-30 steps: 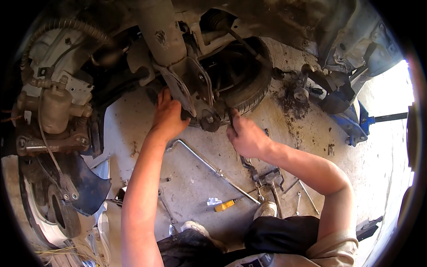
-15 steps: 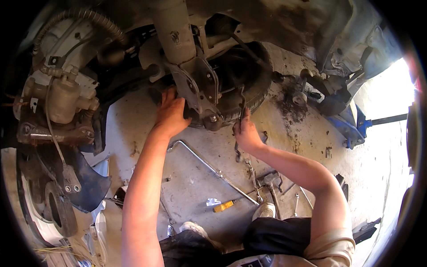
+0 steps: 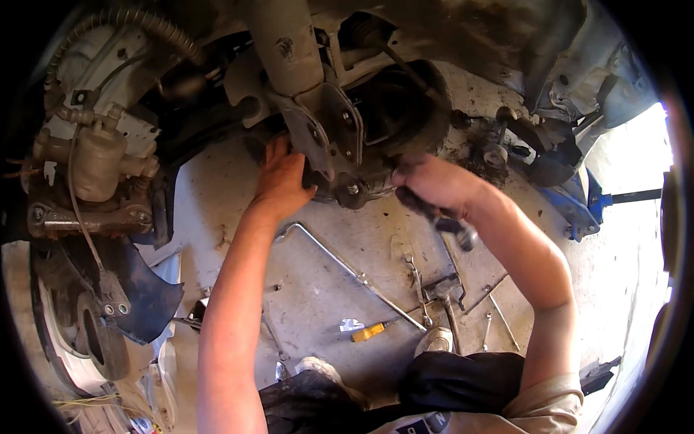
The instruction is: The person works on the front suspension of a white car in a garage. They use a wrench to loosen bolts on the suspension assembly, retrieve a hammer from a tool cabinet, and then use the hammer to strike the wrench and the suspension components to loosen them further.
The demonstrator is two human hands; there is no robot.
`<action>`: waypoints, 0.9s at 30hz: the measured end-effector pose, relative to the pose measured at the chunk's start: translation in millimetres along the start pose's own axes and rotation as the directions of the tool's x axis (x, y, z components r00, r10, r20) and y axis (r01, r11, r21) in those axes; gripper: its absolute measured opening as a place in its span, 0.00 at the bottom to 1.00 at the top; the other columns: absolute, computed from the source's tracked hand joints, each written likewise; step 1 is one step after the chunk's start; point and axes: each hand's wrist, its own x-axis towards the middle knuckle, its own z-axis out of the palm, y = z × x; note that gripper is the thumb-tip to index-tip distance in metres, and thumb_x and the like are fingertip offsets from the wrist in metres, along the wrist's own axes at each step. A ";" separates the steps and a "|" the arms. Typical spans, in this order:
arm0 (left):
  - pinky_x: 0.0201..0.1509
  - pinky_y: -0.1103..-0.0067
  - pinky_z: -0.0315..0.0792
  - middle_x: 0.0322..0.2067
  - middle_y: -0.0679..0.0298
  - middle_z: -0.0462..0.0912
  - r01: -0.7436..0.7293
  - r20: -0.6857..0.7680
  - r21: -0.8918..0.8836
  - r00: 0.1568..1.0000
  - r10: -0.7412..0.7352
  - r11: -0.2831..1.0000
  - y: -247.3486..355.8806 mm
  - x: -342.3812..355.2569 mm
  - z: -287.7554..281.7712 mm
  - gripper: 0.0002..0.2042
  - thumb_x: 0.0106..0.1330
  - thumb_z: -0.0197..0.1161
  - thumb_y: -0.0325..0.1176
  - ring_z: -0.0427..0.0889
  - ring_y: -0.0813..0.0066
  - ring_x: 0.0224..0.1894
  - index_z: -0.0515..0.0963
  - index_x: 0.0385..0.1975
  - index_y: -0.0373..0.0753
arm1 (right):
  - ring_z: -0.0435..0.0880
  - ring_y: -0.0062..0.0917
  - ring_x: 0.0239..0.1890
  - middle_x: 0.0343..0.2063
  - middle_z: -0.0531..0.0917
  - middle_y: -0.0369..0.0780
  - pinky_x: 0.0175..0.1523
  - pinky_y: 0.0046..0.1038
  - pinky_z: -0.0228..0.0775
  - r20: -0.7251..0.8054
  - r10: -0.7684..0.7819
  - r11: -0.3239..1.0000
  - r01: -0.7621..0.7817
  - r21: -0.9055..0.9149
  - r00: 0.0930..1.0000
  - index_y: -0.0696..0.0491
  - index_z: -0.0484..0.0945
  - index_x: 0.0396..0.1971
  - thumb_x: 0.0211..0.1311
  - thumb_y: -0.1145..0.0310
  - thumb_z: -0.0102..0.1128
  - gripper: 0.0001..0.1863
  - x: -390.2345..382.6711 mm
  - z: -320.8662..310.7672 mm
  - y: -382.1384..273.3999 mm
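Under the raised vehicle, my left hand rests against the lower left side of the grey strut bracket. Its fingers reach upward and its thumb is spread; the fingertips are partly lost in shadow. My right hand, smeared by motion, is closed around a dark metal bar just right of the bracket's lower end. The bar's rounded end sticks out below the palm. A round bushing with a bolt sits between my two hands. Behind the bracket a tire lies on the floor.
A brake caliper hangs at left with its hose. On the floor are a long chrome wrench bar, a hammer, a yellow-handled screwdriver and several wrenches. A blue jack stands at right.
My right hand has turned over and moved slightly right and up, swinging the dark bar from upright to slanting down to the right. My left hand has stayed nearly in place.
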 end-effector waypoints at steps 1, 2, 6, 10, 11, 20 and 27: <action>0.68 0.65 0.58 0.60 0.49 0.58 -0.013 -0.004 -0.017 1.000 0.013 1.000 0.4 2.5 2.0 0.27 0.43 0.73 0.31 0.54 0.49 0.65 0.73 0.46 0.34 | 0.70 0.22 0.11 0.15 0.76 0.39 0.14 0.27 0.58 0.046 -0.119 0.982 0.125 -0.144 0.992 0.59 0.72 0.31 0.64 0.67 0.50 0.10 16.5 -11.5 14.3; 0.68 0.66 0.58 0.60 0.49 0.58 -0.017 -0.006 -0.029 1.000 0.016 0.999 -1.6 1.5 3.1 0.26 0.43 0.73 0.31 0.54 0.49 0.65 0.73 0.46 0.34 | 0.71 0.21 0.13 0.15 0.76 0.39 0.16 0.26 0.60 0.045 -0.070 0.991 0.074 -0.113 0.997 0.59 0.72 0.30 0.64 0.67 0.49 0.10 18.1 -10.0 11.3; 0.68 0.66 0.58 0.60 0.48 0.58 -0.012 -0.008 -0.049 1.000 0.011 0.999 0.3 1.2 2.5 0.24 0.43 0.72 0.30 0.54 0.49 0.65 0.75 0.43 0.33 | 0.71 0.23 0.14 0.18 0.76 0.39 0.19 0.26 0.64 0.073 -0.146 0.960 0.159 -0.232 0.987 0.60 0.73 0.30 0.64 0.66 0.48 0.12 15.8 -10.5 7.4; 0.68 0.67 0.57 0.60 0.48 0.59 0.045 0.028 -0.011 0.999 -0.044 0.999 -1.4 -4.3 -2.0 0.23 0.43 0.72 0.30 0.53 0.48 0.65 0.76 0.42 0.34 | 0.79 0.41 0.26 0.25 0.79 0.53 0.36 0.36 0.74 -0.055 -0.159 0.939 0.133 -0.318 0.986 0.67 0.69 0.44 0.63 0.65 0.48 0.19 5.6 18.4 15.7; 0.68 0.67 0.57 0.60 0.48 0.59 0.031 0.023 -0.019 0.999 -0.031 0.999 2.3 -1.6 -0.2 0.23 0.43 0.73 0.30 0.53 0.48 0.65 0.77 0.42 0.34 | 0.80 0.43 0.29 0.26 0.78 0.55 0.39 0.37 0.75 -0.068 -0.315 0.823 0.237 -0.516 0.947 0.69 0.67 0.47 0.63 0.66 0.48 0.21 14.0 19.7 40.8; 0.68 0.66 0.58 0.59 0.49 0.59 -0.006 -0.013 -0.011 1.000 0.006 1.000 9.5 -2.6 -4.5 0.24 0.42 0.72 0.28 0.55 0.47 0.64 0.76 0.43 0.35 | 0.78 0.45 0.17 0.14 0.77 0.49 0.25 0.41 0.72 -0.285 -0.647 0.641 0.302 -0.705 0.708 0.64 0.39 0.65 0.60 0.70 0.48 0.39 117.0 65.3 156.4; 0.67 0.66 0.59 0.59 0.50 0.59 -0.038 -0.036 -0.067 0.999 0.035 0.997 -5.5 -2.6 1.6 0.26 0.42 0.73 0.28 0.56 0.48 0.64 0.75 0.45 0.36 | 0.80 0.46 0.22 0.18 0.79 0.51 0.28 0.42 0.73 -0.257 -0.548 0.681 0.246 -0.690 0.796 0.61 0.38 0.66 0.61 0.70 0.47 0.38 99.7 64.1 144.3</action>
